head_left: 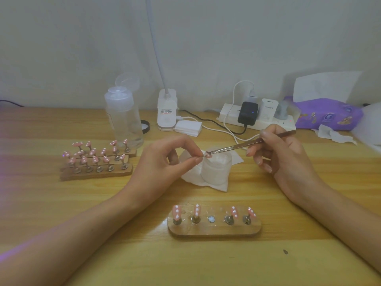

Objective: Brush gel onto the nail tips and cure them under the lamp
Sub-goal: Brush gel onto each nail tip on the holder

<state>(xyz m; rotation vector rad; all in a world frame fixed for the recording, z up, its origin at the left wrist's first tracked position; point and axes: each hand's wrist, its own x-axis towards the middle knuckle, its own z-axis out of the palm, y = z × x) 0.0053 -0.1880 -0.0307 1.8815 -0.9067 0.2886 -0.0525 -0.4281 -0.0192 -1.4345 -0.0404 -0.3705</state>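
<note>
Nail tip [207,155] pinched on its stand by left hand [165,162], raised over gel jar [216,168], likely so drips fall there. Right hand [284,153] grips brush [247,144], bristles touching tip. Middle socket of near holder [214,228] vacant on worktop [123,254].

Pink nail tip [208,155] in the left grip [165,159], brush [247,144] in the right grip [282,153], its hairs on the nail.

One word reads clearly: "PISEN", in grey letters on the white charger [269,109] plugged into the power strip [228,115], beyond the right hand [288,155]. Beyond the left hand [165,162], the sticker [166,111] on the white base [166,120] carries print too small to read.
</note>
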